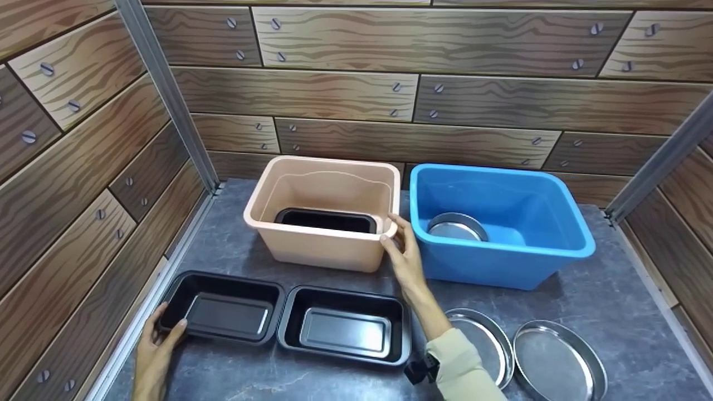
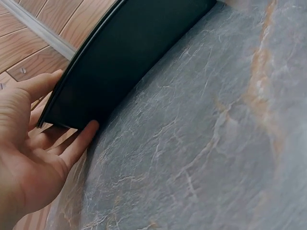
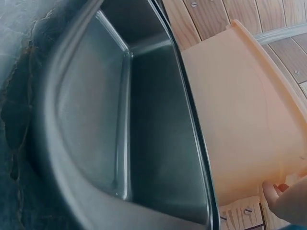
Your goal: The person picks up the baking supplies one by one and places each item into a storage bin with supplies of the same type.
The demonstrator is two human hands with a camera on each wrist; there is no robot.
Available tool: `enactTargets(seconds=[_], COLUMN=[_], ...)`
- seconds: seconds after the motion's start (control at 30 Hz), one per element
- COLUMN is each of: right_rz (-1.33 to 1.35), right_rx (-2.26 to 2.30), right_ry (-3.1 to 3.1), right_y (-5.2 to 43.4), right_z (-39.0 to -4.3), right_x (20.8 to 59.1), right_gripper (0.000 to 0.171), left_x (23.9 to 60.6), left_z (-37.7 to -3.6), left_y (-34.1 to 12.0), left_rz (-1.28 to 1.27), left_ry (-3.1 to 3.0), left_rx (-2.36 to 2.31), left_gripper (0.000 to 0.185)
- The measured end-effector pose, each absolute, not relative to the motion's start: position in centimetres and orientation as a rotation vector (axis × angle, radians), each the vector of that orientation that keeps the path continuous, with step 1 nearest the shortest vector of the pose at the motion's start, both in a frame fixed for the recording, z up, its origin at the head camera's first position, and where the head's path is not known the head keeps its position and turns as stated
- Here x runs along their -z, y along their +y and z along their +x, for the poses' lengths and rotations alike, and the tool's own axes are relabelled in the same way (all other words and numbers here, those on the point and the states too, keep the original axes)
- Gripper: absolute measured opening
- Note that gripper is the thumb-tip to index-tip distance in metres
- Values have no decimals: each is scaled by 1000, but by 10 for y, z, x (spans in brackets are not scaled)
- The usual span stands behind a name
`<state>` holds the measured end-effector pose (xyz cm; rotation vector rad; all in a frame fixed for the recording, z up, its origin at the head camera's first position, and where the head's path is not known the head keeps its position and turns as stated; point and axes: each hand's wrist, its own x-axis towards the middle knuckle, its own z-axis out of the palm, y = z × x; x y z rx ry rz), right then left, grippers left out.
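Two black rectangular loaf pans lie side by side at the front: a left pan (image 1: 228, 312) and a middle pan (image 1: 345, 328). My left hand (image 1: 156, 348) holds the left pan by its outer end. In the left wrist view, the thumb is at the rim and the fingers reach under that end. Behind the pans stands a peach tub (image 1: 328, 248) with another black loaf pan (image 1: 326, 219) inside. My right hand (image 1: 409, 262) grips this tub's front right corner, thumb in front and a finger at the rim.
A blue tub (image 1: 473, 264) is right of the peach one, with a round cake tin (image 1: 457, 227) in it. Two more round tins, a nearer-left tin (image 1: 482, 345) and a right tin (image 1: 557, 362), lie at the front right. Wood-patterned walls (image 1: 334, 94) enclose the table.
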<state>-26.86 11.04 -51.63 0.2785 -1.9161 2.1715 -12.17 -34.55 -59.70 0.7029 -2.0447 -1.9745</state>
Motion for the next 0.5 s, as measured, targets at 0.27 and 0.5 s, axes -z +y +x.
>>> enactTargets(seconds=[0.27,0.5], right_rz=[262,338], right_rx=[-2096,-2051], right_ry=[-1989,-1961], right_y=[105,103], right_z=[-256,-262], right_x=[496,502], right_gripper=[56,57], left_x=[601,598], left_z=[-124,-124], left_y=[-345,-348], left_rz=[721,626], left_ry=[-1910,-1790], left_rx=[2119,2219], left_gripper=[75,75])
